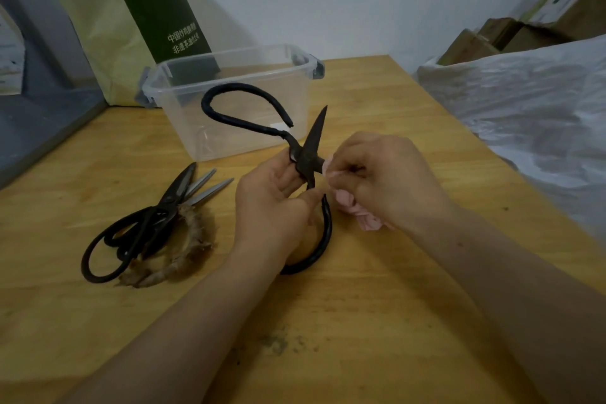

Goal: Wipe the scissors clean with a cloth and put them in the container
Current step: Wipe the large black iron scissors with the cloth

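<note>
I am holding the scissors (310, 154) just on the near side of the container (183, 121), lifted off the surface (377, 289). My left grip (272, 203) is curling round them at the pivot, thumb and fingers clamping the joint. The blades are standing wide apart. One is pointing up and away, its tip showing in front of the container's near wall. The other is running sideways, parallel to that wall, into my right grip (383, 180).

My right grip is pinching the cloth (364, 218) onto that sideways blade close to the pivot, and the loose rest of the cloth is hanging below the palm. The blade's far end is hidden inside it.

So the wipe, as I am judging it, is running along that blade's long axis, away from the pivot and along the container's front. My right grip is doing the pulling and my left is only steadying.

The drop is lying straight ahead. The container is open-topped and beyond both grips, and my left, carrying the scissors, is the one to reach it. The spread handles are needing closing first, I am guessing.
</note>
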Demonstrator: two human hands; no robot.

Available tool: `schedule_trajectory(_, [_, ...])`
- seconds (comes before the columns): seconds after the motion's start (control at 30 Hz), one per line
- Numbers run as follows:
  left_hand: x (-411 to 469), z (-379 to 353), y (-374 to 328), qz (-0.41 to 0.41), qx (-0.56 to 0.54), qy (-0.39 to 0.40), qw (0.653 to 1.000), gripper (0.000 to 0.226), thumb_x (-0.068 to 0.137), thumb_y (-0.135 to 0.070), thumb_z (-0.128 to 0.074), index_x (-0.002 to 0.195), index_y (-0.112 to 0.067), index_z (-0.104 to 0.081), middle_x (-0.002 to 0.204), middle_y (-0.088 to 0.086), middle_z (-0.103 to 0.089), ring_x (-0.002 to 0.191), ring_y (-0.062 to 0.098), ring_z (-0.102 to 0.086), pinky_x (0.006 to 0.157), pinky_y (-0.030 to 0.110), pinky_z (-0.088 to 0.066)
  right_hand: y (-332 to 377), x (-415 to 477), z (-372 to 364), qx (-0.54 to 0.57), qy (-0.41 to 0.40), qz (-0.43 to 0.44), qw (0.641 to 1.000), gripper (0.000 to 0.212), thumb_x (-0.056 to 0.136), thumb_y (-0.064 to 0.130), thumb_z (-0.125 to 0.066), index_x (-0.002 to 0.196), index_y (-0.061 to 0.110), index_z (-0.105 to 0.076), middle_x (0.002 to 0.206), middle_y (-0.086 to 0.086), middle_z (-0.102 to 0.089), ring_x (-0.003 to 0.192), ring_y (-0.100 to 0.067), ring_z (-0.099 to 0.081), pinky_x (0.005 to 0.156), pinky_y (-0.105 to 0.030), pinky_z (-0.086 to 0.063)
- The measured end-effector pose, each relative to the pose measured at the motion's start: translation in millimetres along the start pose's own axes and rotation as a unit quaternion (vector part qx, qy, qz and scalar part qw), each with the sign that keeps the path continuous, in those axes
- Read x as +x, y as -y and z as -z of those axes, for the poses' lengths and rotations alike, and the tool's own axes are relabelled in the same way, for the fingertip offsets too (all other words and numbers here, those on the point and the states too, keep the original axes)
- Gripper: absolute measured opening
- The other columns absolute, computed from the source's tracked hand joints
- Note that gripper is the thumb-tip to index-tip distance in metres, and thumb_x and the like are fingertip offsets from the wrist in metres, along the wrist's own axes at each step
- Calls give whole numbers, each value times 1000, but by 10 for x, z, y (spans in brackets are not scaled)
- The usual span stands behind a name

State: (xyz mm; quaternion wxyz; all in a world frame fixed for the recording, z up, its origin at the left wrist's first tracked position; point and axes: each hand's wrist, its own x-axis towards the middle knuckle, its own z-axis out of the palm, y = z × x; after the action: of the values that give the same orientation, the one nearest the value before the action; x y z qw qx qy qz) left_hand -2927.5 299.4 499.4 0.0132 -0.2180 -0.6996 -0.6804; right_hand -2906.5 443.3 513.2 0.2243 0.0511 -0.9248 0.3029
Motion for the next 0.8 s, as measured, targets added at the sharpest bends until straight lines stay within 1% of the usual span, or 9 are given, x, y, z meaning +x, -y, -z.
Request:
schedule_trajectory(0.1, [-12, -12, -6, -6, 5, 3, 1000, 59, 74, 15, -67, 98, -38, -57, 105, -15, -67, 100, -2, -64, 65, 14, -50, 121, 46, -37, 31, -113, 60, 991, 9, 85, 17, -67, 87, 13, -74, 91, 0, -67, 83, -17, -63, 75, -37, -53])
schedule_trajectory(0.2, [-25, -27, -11, -13, 10, -10, 1000, 58, 75, 14, -68, 95, -39, -57, 100, -16, -68, 95, -2, -66, 64, 16, -52, 212, 65, -112, -5, -82, 94, 992, 15, 83, 18, -65, 90, 10, -75, 95, -4, -67, 88, -22, -63, 77, -40, -52])
schedule_trajectory(0.3, [-22, -19, -20, -5, 9, -10, 1000, 59, 74, 15, -67, 93, -39, -56, 97, -19, -67, 96, -3, -65, 71, 20, -53, 127, 54, -45, -48, -5, 10, 999, 12, 88, 18, -63, 85, 12, -72, 92, -5, -68, 84, -21, -65, 75, -38, -53])
schedule_trajectory(0.37, [-13, -20, -16, 5, 8, -11, 1000, 58, 74, 16, -68, 92, -38, -56, 95, -20, -67, 97, -4, -64, 79, 30, -53, 39, 28, 16, -44, 19, -41, 998, 11, 89, 19, -62, 82, 15, -70, 86, -4, -70, 79, -20, -66, 70, -34, -54])
schedule_trajectory(0.43, [-7, -17, -12, 11, 6, -7, 1000, 55, 74, 15, -68, 101, -32, -59, 101, -16, -68, 100, -2, -64, 84, 38, -53, 15, 28, 40, -8, -54, -43, 998, 7, 86, 21, -67, 83, 18, -72, 87, 1, -70, 79, -14, -65, 74, -33, -53])
schedule_trajectory(0.5, [-14, -17, -10, 7, 7, 3, 1000, 54, 75, 15, -67, 114, -21, -60, 109, -6, -69, 102, 4, -65, 83, 37, -53, 70, 48, 16, 63, -109, -29, 992, 5, 82, 25, -71, 85, 21, -74, 89, 5, -68, 84, -9, -62, 78, -32, -52])
schedule_trajectory(0.63, [-41, 1, 2, -13, 2, 9, 1000, 55, 77, 15, -65, 106, -30, -60, 107, -7, -70, 99, 4, -66, 67, 16, -53, 111, 67, -104, 141, -65, -35, 987, 12, 74, 23, -79, 83, 23, -71, 89, 4, -68, 84, -10, -62, 76, -31, -53])
schedule_trajectory(0.7, [-42, -6, -8, -21, 8, 14, 1000, 57, 76, 15, -65, 105, -34, -58, 108, -8, -69, 99, 3, -66, 67, 13, -51, 64, 78, -94, 220, -66, -69, 971, 16, 70, 19, -82, 78, 24, -70, 85, 2, -71, 80, -10, -65, 75, -29, -55])
schedule_trajectory(0.8, [-38, -17, -14, -25, 3, 20, 999, 61, 76, 17, -65, 107, -34, -57, 109, -5, -69, 99, 5, -67, 71, 14, -52, 29, 88, -61, 333, -67, -95, 936, 15, 68, 6, -81, 77, 12, -70, 81, -7, -72, 72, -10, -67, 69, -23, -56])
